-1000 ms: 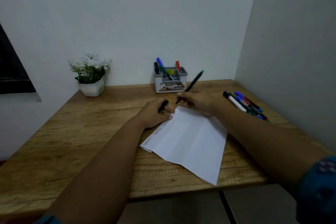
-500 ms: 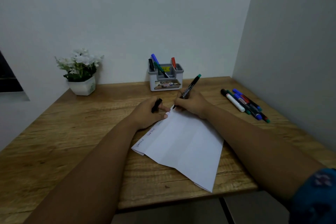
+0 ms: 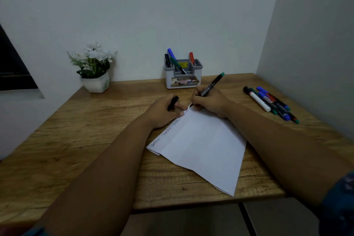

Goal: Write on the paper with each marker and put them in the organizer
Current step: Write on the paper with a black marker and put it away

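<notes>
The green-capped marker (image 3: 211, 84) sits pinched in your right hand (image 3: 208, 101), and within the last second you have brought its tip down from above the sheet to the far corner of the paper (image 3: 201, 145), just beyond your left fingertips (image 3: 181, 114). That suggests the fourth word of the row along that edge is starting. Your left hand (image 3: 164, 111) pins the corner while curling round the black cap (image 3: 173, 103); the organizer (image 3: 183, 74), beyond both hands, holds four markers, and the loose markers (image 3: 270, 102) right of your knuckles wait.
</notes>
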